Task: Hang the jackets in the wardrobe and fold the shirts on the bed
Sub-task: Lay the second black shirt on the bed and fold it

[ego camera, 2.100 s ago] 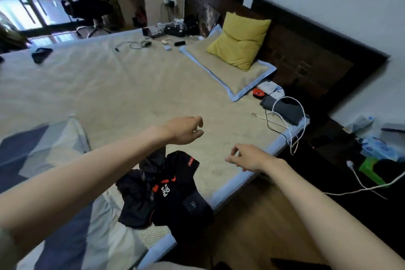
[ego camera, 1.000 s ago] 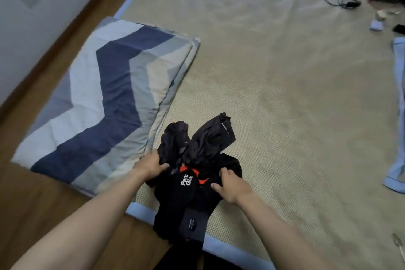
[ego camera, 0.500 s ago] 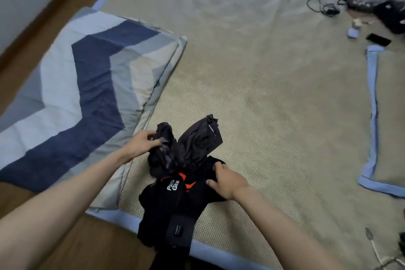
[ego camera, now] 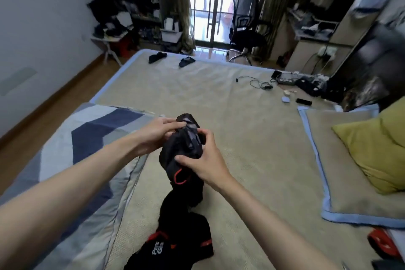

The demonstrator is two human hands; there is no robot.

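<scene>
Lifted off the bed [ego camera: 252,138] since the earlier frame, the black garment [ego camera: 186,155] now hangs bunched between both hands, its lower part with white lettering still trailing on the mat near the bed's edge. Left hand [ego camera: 155,136] pinches the top of the bundle; right hand [ego camera: 203,162] grips its side, fingers curled into the cloth. By my judgement the task is barely begun: nothing looks folded or hung, and two more dark items [ego camera: 171,59] lie at the far end. No wardrobe interior is visible, so its contents cannot be told
</scene>
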